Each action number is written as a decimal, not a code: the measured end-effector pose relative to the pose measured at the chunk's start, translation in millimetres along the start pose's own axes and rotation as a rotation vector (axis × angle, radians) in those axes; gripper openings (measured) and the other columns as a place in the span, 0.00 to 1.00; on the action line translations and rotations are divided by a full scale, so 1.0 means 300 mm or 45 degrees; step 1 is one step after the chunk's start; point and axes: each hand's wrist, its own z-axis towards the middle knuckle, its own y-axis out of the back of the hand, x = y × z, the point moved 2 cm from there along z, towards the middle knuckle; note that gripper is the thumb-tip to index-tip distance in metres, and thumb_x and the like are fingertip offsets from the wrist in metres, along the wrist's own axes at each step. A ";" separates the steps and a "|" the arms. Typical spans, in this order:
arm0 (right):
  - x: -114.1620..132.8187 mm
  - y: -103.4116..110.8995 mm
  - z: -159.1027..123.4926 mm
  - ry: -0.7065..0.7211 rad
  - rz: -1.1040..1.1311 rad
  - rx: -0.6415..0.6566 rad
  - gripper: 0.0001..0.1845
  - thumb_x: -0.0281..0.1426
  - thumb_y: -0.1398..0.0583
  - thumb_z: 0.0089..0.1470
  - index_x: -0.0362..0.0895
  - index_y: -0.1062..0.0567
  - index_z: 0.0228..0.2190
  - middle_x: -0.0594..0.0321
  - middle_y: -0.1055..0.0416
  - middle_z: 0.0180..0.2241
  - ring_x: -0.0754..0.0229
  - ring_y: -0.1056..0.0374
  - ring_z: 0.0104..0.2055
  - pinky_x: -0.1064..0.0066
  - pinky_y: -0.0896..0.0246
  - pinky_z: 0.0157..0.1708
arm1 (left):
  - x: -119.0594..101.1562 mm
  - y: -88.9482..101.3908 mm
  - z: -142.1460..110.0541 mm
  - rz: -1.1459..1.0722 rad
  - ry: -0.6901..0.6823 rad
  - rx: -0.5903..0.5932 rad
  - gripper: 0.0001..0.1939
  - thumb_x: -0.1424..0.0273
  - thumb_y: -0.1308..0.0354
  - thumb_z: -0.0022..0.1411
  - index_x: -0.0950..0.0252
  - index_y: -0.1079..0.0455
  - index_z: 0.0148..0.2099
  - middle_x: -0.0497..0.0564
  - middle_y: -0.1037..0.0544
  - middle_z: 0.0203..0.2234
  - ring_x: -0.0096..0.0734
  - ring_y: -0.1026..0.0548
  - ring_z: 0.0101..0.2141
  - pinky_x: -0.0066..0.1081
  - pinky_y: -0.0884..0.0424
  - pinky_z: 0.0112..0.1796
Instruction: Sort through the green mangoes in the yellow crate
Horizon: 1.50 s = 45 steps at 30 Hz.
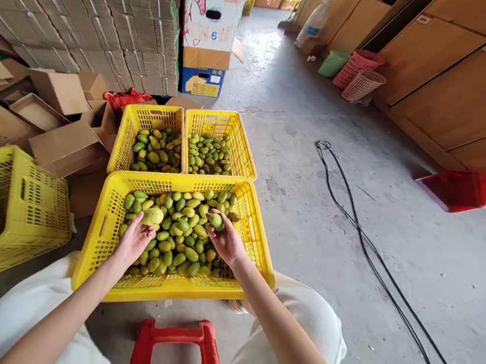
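In front of my knees stands a large yellow plastic crate [258, 232] with many small green and yellowish mangoes [191, 254] in it. Over its left part, my left hand [134, 240] holds a pale yellow-green mango [153, 216] at the fingertips. My right hand [229, 242], over the right part, has its fingers curled round a greener mango [217, 221]. Behind the large crate, two smaller yellow crates sit side by side, the left one [118, 140] and the right one [246, 146], both with mangoes inside.
At the left are a yellow crate [38, 203] and loose cardboard boxes [66, 144] below stacked flattened cardboard [81, 11]. A red plastic stool [141, 350] is between my legs. A black cable [361, 236] crosses the floor at right, near a red dustpan [459, 189].
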 end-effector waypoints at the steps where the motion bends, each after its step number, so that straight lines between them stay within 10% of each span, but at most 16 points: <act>1: -0.002 -0.001 0.001 0.027 -0.003 -0.002 0.16 0.39 0.30 0.47 0.49 0.22 0.38 0.65 0.24 0.36 0.64 0.35 0.29 0.74 0.38 0.25 | -0.002 -0.001 0.000 -0.012 0.009 0.023 0.13 0.69 0.49 0.70 0.69 0.28 0.36 0.51 0.26 0.23 0.25 0.30 0.22 0.23 0.32 0.21; 9: -0.013 0.013 0.012 0.087 0.041 -0.019 0.17 0.31 0.24 0.38 0.46 0.26 0.27 0.68 0.26 0.29 0.69 0.43 0.24 0.76 0.47 0.20 | -0.014 0.005 -0.022 0.047 0.182 0.092 0.12 0.67 0.51 0.68 0.69 0.29 0.40 0.56 0.24 0.31 0.29 0.25 0.26 0.22 0.29 0.18; 14: -0.001 -0.008 -0.003 0.003 -0.043 0.039 0.22 0.45 0.26 0.42 0.45 0.23 0.34 0.64 0.25 0.30 0.67 0.36 0.27 0.75 0.39 0.25 | 0.005 0.001 -0.034 0.171 0.258 0.288 0.10 0.67 0.49 0.63 0.68 0.30 0.36 0.55 0.27 0.28 0.25 0.33 0.20 0.21 0.39 0.13; 18: 0.006 -0.044 -0.036 0.072 -0.162 0.188 0.21 0.34 0.25 0.41 0.48 0.24 0.37 0.66 0.23 0.36 0.65 0.30 0.33 0.73 0.34 0.36 | 0.010 0.004 -0.033 0.201 0.256 0.392 0.09 0.67 0.47 0.61 0.68 0.30 0.35 0.52 0.30 0.25 0.25 0.34 0.20 0.21 0.41 0.13; 45: 0.000 -0.030 -0.029 -0.095 -0.181 0.034 0.18 0.35 0.32 0.40 0.47 0.32 0.33 0.64 0.24 0.32 0.59 0.27 0.32 0.69 0.33 0.32 | 0.016 0.029 0.018 0.113 0.052 0.237 0.13 0.64 0.40 0.66 0.71 0.24 0.39 0.60 0.20 0.31 0.23 0.32 0.21 0.22 0.33 0.21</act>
